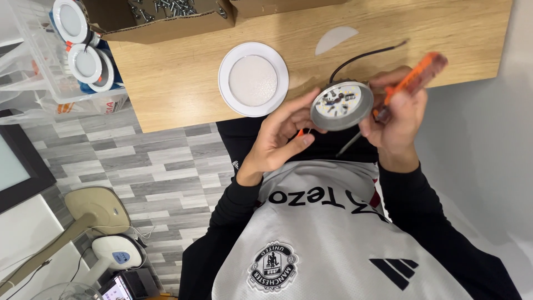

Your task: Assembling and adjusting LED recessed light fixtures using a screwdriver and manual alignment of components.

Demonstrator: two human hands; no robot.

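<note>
Wooden tabletop [183, 83]: white round lamp cover [253, 79]. Above lap, left hand [277, 141] pinches grey round LED lamp body [340, 105]; right hand [397, 119] clasps orange-handled screwdriver [413, 78]. Body likely light, rigid; hold by rim, exposed board fragile.

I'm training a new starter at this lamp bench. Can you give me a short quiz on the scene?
1. True or false: the right hand holds an orange-handled screwdriver.
2. Which thing lies on the wooden table? A) a white round lamp trim B) a hammer C) a mug
3. Fill in: the left hand holds the round grey lamp module, from which a black ____ runs out over the table.

Key: 1 true; 2 A; 3 cable.
</note>
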